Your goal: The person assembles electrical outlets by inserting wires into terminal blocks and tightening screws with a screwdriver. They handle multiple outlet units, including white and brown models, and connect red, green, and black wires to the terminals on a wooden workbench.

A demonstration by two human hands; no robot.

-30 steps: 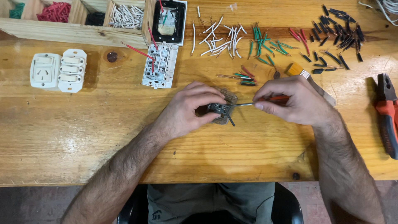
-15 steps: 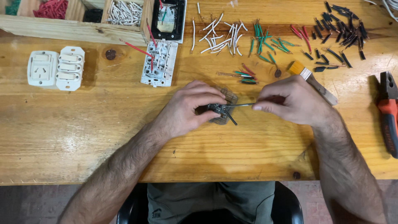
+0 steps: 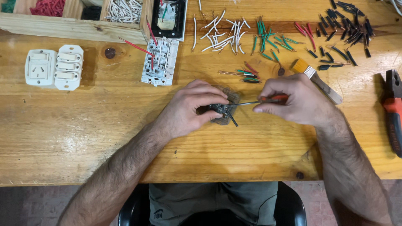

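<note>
My left hand [image 3: 190, 106] grips a small grey socket module [image 3: 224, 111] flat on the wooden table [image 3: 83, 138], fingers wrapped over its top and left side. A short black wire [image 3: 231, 118] sticks out of the module toward me. My right hand [image 3: 297, 100] holds a screwdriver with a red-orange handle [image 3: 274, 99]; its thin metal shaft [image 3: 245, 103] points left with the tip at the module's centre.
Behind the hands lie short cut wires: white [image 3: 222, 33], green [image 3: 268, 39], red [image 3: 303, 29], black [image 3: 343, 21]. A white socket back with red wires [image 3: 160, 62], two white socket faces [image 3: 54, 67], a yellow brush [image 3: 316, 79], red-handled pliers [image 3: 393, 111] and a wooden tray [image 3: 63, 23] surround them.
Both hands stay on the module and screwdriver; my right hand has shifted slightly, the screwdriver tip remaining at the module.
</note>
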